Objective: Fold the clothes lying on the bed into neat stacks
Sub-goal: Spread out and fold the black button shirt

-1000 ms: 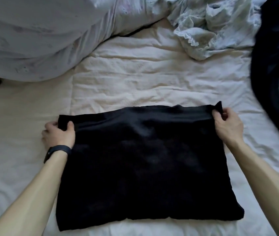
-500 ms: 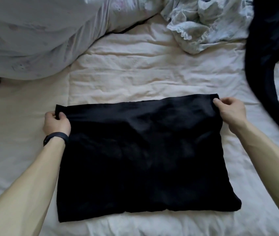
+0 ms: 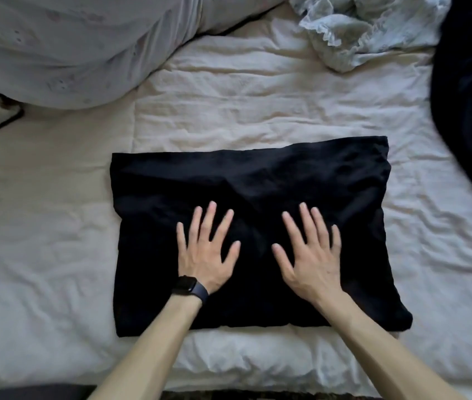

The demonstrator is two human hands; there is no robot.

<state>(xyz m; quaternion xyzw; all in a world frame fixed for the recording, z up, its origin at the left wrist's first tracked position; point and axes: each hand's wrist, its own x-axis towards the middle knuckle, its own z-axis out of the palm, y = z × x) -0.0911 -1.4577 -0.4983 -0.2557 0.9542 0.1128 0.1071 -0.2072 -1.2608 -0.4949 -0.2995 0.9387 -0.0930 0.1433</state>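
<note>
A black garment (image 3: 258, 180), folded into a rectangle, lies flat on the cream bed cover (image 3: 229, 105) in front of me. My left hand (image 3: 204, 249), with a dark watch on its wrist, rests palm down on the garment's middle, fingers spread and straight. Beside it, my right hand (image 3: 309, 252) lies flat on the same fabric with fingers spread. Neither hand grips anything.
A crumpled pale lace-trimmed garment (image 3: 353, 27) lies at the back right. A second dark garment (image 3: 465, 90) curves along the right edge. A grey-white duvet (image 3: 70, 44) is bunched at the back left. The bed's near edge runs along the bottom.
Both hands have let go of the garment's far corners and moved inward onto its middle, now lying flat on it. The far edge has been laid down on the bed.
</note>
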